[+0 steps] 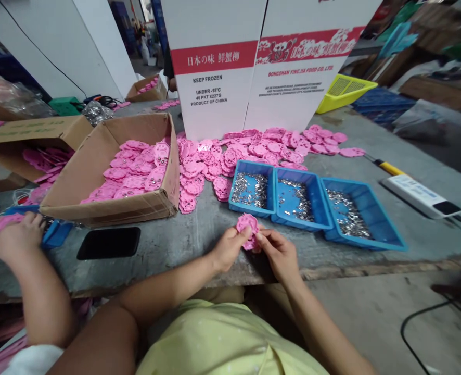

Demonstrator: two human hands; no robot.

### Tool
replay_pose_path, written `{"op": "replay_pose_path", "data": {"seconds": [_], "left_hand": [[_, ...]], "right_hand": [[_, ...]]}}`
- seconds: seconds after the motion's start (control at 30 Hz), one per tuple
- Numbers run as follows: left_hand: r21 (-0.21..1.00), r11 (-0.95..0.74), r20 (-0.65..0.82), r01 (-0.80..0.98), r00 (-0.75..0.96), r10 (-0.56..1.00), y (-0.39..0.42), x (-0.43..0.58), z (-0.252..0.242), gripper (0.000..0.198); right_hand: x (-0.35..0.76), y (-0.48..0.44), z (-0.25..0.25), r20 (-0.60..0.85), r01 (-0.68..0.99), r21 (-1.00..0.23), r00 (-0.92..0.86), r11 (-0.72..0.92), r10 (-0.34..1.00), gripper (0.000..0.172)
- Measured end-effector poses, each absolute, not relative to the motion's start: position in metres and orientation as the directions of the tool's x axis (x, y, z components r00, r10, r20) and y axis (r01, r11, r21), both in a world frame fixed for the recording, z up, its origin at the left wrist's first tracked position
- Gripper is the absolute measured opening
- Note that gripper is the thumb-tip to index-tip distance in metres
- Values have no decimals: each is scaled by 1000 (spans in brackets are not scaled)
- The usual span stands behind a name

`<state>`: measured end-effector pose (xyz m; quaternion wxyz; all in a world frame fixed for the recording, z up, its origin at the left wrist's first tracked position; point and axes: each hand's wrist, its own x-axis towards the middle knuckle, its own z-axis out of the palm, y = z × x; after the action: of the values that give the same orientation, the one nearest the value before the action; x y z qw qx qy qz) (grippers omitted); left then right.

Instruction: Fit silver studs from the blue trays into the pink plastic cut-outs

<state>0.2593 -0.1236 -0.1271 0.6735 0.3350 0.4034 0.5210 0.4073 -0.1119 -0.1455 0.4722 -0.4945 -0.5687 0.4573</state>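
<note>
Pink piece [248, 225] sits pinched between left hand [227, 249] and right hand [278, 252] at the table [183, 239] edge, before the blue trays [271, 208]. A loose grip could drop it floorward; any small fastener seems hidden.

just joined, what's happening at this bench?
A person holds one pink flower-shaped piece between the left hand and right hand at the table edge. Just beyond sit three blue trays of small metal bits. More pink pieces are heaped on the table and fill a cardboard box. A co-worker's hand rests at the far left, by a black phone.
</note>
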Motion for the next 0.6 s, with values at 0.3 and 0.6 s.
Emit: {"op": "replay_pose_path", "data": {"seconds": [0.3,0.6], "left_hand": [[859,283,-152,-426,315,937,-104,233,-134,61],[829,353,-207,-433,347,915,-104,229,-133,63]], "right_hand": [[386,4,-66,46,859,-207,-470,468,882,31],[354,39,-73,-287,875,-22,-469,484,835,28]]}}
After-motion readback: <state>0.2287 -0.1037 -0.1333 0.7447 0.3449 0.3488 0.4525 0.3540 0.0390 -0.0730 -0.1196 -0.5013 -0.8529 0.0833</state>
